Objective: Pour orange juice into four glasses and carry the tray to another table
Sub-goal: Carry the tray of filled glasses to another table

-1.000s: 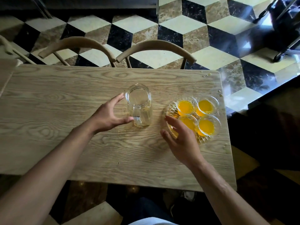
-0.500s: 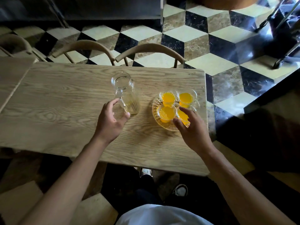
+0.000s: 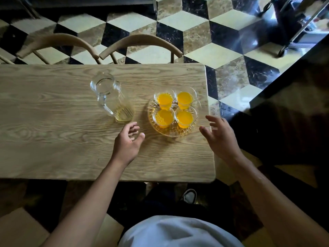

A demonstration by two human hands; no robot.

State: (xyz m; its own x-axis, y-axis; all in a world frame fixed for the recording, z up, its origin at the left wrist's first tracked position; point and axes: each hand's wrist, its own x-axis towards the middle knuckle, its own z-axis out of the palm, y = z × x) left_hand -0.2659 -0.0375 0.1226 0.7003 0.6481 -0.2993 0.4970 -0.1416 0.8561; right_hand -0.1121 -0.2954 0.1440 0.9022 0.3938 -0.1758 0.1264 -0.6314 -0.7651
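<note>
There, in the head view, the round ribbed clear-glass tray point(image 3: 175, 131) bearing 4 full juice glasses point(image 3: 184, 117) sat near the wooden table point(image 3: 53, 139) end, flanked by the empty, loosely spread left hand point(image 3: 127, 144) and right hand point(image 3: 219, 136), and it looked fragile, slippery and spill-prone, best gripped at opposite rims.

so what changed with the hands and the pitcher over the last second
The left hand let go of the glass pitcher and drew back toward the tray's left side. The right hand came off the tray's near edge and moved to its right side, fingers spread. Neither hand holds anything now. The pitcher, tray and four filled glasses stayed put on the table.
</note>
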